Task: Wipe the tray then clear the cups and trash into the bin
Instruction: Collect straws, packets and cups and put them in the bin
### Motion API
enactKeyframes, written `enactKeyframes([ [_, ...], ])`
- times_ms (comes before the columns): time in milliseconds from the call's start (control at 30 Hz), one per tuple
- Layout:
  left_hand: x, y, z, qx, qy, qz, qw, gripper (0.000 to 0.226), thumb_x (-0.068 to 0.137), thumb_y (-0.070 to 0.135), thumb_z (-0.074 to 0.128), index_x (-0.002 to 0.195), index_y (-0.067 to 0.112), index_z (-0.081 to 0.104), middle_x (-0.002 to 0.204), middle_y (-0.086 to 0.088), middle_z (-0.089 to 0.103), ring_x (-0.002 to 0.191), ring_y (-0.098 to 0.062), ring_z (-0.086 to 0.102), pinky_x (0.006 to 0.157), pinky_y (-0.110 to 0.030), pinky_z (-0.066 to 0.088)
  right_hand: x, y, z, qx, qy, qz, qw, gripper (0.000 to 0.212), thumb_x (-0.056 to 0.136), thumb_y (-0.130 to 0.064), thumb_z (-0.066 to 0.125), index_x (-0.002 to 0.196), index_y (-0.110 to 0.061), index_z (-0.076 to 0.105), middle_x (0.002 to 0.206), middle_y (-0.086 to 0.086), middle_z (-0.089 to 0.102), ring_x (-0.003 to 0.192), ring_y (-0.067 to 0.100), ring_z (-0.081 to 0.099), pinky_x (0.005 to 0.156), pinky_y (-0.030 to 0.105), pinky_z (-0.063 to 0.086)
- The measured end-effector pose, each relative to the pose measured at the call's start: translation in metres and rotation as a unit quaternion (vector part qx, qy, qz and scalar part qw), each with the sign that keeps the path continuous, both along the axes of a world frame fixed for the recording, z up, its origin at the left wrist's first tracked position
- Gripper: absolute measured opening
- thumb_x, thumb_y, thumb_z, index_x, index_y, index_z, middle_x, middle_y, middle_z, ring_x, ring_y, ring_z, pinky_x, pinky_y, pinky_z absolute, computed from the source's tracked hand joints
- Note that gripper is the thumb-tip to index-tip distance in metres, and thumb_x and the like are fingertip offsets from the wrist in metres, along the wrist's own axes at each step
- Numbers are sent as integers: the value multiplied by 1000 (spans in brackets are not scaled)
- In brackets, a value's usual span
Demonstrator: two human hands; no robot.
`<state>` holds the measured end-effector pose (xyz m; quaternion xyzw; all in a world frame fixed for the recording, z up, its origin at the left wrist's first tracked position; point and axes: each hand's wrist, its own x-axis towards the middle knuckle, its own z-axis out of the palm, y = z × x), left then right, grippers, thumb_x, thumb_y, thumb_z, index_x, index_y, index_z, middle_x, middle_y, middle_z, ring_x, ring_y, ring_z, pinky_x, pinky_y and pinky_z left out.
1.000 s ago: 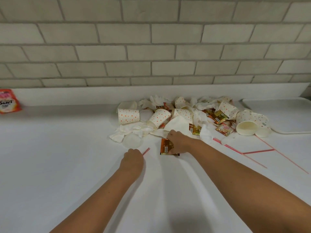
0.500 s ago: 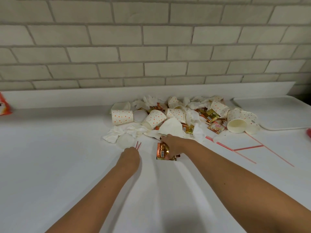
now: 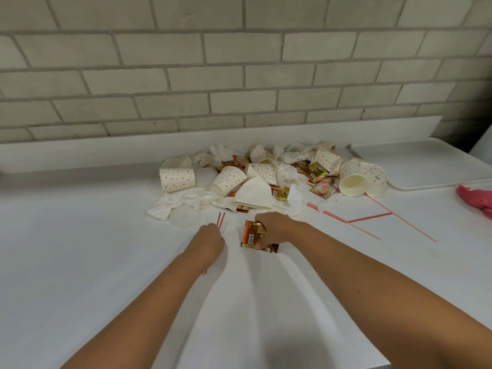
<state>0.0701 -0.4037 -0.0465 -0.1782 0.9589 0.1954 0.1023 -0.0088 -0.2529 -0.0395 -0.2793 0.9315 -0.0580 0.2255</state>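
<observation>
1. Head view, looking down at a white counter (image 3: 80, 262) w/ a pale brick wall (image 3: 239, 75) behind.
2. Left hand (image 3: 210, 241): fingers curled round thin red-and-white straws (image 3: 221, 222); the tips poke out past the knuckles.
3. Right hand (image 3: 277, 230), just beside the left: fingers and thumb grip a bunch of orange-gold sachets (image 3: 253, 234). A barcode shows on the front one; other print is too small to read.
4. Beyond both hands, near the wall, a heap of trash: white paper cups (image 3: 177, 179) w/ orange dots, most tipped on their sides, mixed w/ crumpled napkins (image 3: 183, 198) and more sachets.
5. One cream packet (image 3: 323, 188) on the heap's right has red lettering that seems to start "Coff"; the rest is unclear.
6. A clear round lid (image 3: 183, 215) lies flat at the heap's near-left edge.
7. Loose straws (image 3: 343, 221) lie on the counter to the right of the hands.
8. White tray (image 3: 415, 161) sits at the back right, touching the heap's edge.
9. Pink cloth (image 3: 476, 198) lies at the far right edge, in front of the tray.
</observation>
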Motion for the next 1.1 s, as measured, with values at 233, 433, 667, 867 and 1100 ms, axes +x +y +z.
enactKeyframes([
  [233,-8,65,15,26,9,-59,998,24,100,15,34,117,2,46,115,-15,58,96,-26,60,67,-27,40,18,56,17,29,-27,-20,999,29,98,-21,43,125,-9,44,119,13,54,78,20,55,59,24,43],
  [433,-10,161,31,93,11,-145,985,28,101,19,34,121,4,46,121,-12,56,104,-23,58,73,-24,41,37,143,60,72,-60,-68,993,30,95,-23,53,123,-13,50,105,5,54,63,12,54,49,19,44],
  [667,9,285,31,195,28,-273,942,28,101,21,31,112,4,51,113,-12,57,98,-21,57,73,-25,39,68,270,78,153,-81,-161,972,10,96,-27,48,104,-20,46,99,5,57,68,16,53,56,22,41],
  [867,38,379,9,225,16,-360,905,34,102,26,29,117,5,51,118,-12,59,94,-18,55,76,-24,39,106,372,53,141,-147,-257,945,26,95,-22,49,119,-12,53,114,13,65,95,29,65,61,26,48],
  [1100,64,439,-37,264,-24,-426,865,34,103,27,28,114,5,52,101,-14,60,87,-19,53,74,-27,38,154,449,-25,65,-194,-375,904,47,91,-22,55,136,-22,40,123,13,57,97,24,60,71,27,51],
])
